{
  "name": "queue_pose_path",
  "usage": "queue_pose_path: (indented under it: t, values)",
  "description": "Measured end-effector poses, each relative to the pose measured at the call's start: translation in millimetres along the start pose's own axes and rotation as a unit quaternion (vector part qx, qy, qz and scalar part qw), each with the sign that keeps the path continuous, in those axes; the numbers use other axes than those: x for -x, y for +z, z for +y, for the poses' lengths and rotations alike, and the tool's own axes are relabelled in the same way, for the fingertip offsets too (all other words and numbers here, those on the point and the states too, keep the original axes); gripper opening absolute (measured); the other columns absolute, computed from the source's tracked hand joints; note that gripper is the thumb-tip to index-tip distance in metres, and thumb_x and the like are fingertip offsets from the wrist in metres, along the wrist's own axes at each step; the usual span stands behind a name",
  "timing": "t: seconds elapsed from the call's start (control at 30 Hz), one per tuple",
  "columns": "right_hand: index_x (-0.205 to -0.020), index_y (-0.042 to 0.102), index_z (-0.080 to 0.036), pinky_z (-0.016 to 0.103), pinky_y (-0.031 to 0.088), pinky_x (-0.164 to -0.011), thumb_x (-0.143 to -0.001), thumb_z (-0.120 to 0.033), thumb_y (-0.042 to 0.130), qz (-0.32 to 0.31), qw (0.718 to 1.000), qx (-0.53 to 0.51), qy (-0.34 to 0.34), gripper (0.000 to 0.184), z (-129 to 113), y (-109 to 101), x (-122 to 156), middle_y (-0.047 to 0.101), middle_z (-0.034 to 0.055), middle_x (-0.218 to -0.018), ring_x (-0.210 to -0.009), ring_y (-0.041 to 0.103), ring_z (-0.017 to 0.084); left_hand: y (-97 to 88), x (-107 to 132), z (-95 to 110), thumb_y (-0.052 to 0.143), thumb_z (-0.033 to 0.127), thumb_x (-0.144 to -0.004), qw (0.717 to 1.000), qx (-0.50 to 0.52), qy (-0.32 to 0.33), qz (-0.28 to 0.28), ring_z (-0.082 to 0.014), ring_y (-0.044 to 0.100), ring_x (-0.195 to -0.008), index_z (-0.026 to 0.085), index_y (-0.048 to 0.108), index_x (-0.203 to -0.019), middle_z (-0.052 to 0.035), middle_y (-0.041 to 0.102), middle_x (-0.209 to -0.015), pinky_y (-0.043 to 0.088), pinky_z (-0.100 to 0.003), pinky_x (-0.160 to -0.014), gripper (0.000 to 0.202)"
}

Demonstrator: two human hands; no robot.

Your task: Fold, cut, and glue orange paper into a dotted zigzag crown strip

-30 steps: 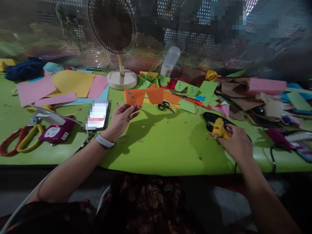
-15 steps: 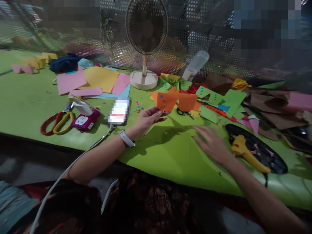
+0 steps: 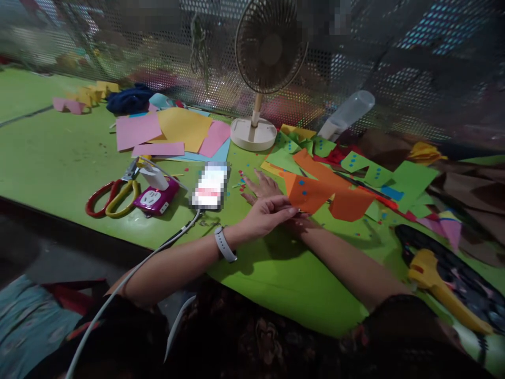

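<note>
My left hand (image 3: 270, 215), with a pale watch band on its wrist, pinches the near edge of an orange paper cutout (image 3: 315, 192). The cutout looks like a pair of glasses, and blue dots mark its left part. Crossing beneath the left hand, my right hand (image 3: 261, 187) stretches leftward with its fingers spread. Its fingertips are by small red and blue paper dots (image 3: 241, 173) scattered on the green tabletop. The left hand covers part of the right hand and wrist. Whether the right fingertips touch a dot, I cannot tell.
A phone (image 3: 211, 185) on a white cable lies left of my hands, with a purple power adapter (image 3: 158, 200) and scissors (image 3: 112, 197) beyond. A fan (image 3: 254, 134) stands behind. Green cutouts (image 3: 366, 168) lie at right, near a yellow glue gun (image 3: 445, 289) on a black tray.
My right hand has swung left from the right side, passing under the left hand to the paper dots. My left hand still holds the orange cutout. The camera view has shifted left.
</note>
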State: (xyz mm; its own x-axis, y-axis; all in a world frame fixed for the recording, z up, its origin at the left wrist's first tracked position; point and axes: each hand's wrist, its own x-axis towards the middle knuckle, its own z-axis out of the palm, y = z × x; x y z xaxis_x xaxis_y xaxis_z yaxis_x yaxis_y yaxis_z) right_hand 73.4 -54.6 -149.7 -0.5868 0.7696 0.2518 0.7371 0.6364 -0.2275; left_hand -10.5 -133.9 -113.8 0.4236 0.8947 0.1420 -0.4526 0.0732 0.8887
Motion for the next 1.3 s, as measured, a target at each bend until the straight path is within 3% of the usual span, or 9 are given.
queue_pose_path:
  t: [0.17,0.33,0.5,0.8,0.97,1.07,1.17,1.3]
  values:
    - [-0.148,0.044,-0.027,0.049,0.029,-0.115,-0.093,-0.057,0.051,-0.034,0.997,0.066,0.000,0.063,-5.9,2.7,-17.2,0.031,0.0106,-0.160,-0.145,0.031,0.034,-1.4,-1.5,-4.0,0.077,0.038,-0.078,1.000,0.008,-0.008,0.004,-0.0144,0.068,-0.085,0.013,0.069,-0.089,-0.0063,0.074,-0.088,0.050,-0.030,-0.084,0.029]
    - [-0.143,0.052,-0.024,0.053,0.027,-0.115,-0.092,-0.058,0.053,-0.056,0.997,0.048,-0.013,0.061,-7.3,1.8,-21.3,0.035,0.0127,-0.157,-0.145,0.029,0.038,-0.8,-0.8,-0.9,0.076,0.034,-0.079,1.000,0.007,-0.014,0.011,-0.0126,0.067,-0.081,0.013,0.069,-0.088,-0.0047,0.073,-0.086,0.050,-0.030,-0.083,0.024]
    - [-0.137,0.059,-0.025,0.051,0.021,-0.119,-0.090,-0.050,0.061,-0.014,0.998,-0.057,-0.014,0.053,0.6,-3.1,-21.5,0.038,0.0094,-0.157,-0.145,0.029,0.035,-1.2,-1.2,-0.3,0.078,0.035,-0.078,0.999,0.022,-0.018,0.021,-0.0142,0.068,-0.083,0.013,0.071,-0.093,-0.0060,0.074,-0.089,0.052,-0.032,-0.085,0.027]
    - [-0.141,0.054,-0.026,0.037,0.033,-0.117,-0.105,-0.044,0.023,0.040,0.994,-0.101,0.026,0.051,26.2,-6.1,2.1,0.044,0.0061,-0.152,-0.141,0.041,0.018,1.5,1.2,1.4,0.075,0.033,-0.080,0.999,0.026,-0.035,-0.017,-0.0161,0.070,-0.086,0.013,0.070,-0.100,-0.0086,0.075,-0.093,0.053,-0.035,-0.089,0.028]
    - [-0.135,0.060,-0.028,0.043,0.024,-0.120,-0.098,-0.040,0.049,0.016,0.998,-0.063,-0.009,0.041,21.6,0.6,-1.1,0.042,0.0052,-0.154,-0.146,0.031,0.025,1.0,0.1,1.9,0.078,0.036,-0.078,1.000,0.000,-0.022,-0.017,-0.0142,0.069,-0.081,0.012,0.070,-0.094,-0.0071,0.075,-0.088,0.053,-0.031,-0.084,0.029]
    - [-0.137,0.058,-0.027,0.046,0.022,-0.120,-0.088,-0.044,0.065,-0.017,0.998,-0.029,-0.044,0.052,13.3,2.3,-5.8,0.038,0.0074,-0.157,-0.147,0.029,0.030,-0.5,-0.5,-1.1,0.077,0.038,-0.078,1.000,-0.014,-0.021,-0.016,-0.0145,0.069,-0.081,0.013,0.070,-0.096,-0.0070,0.075,-0.089,0.052,-0.031,-0.082,0.031]
    - [-0.142,0.053,-0.024,0.049,0.022,-0.119,-0.087,-0.051,0.064,-0.054,0.996,0.030,-0.067,0.062,7.7,2.6,-8.5,0.034,0.0107,-0.159,-0.147,0.027,0.033,-2.2,-0.5,-4.0,0.075,0.037,-0.080,0.999,-0.031,-0.010,-0.014,-0.0145,0.068,-0.083,0.014,0.071,-0.097,-0.0074,0.074,-0.091,0.051,-0.031,-0.083,0.030]
    - [-0.139,0.056,-0.024,0.052,0.023,-0.118,-0.088,-0.054,0.061,-0.069,0.994,0.055,-0.072,0.059,5.8,0.6,-7.9,0.036,0.0122,-0.157,-0.146,0.028,0.036,-3.6,-0.7,-5.5,0.074,0.035,-0.081,0.999,-0.032,0.005,-0.022,-0.0144,0.068,-0.086,0.015,0.071,-0.094,-0.0065,0.074,-0.091,0.050,-0.031,-0.085,0.024]
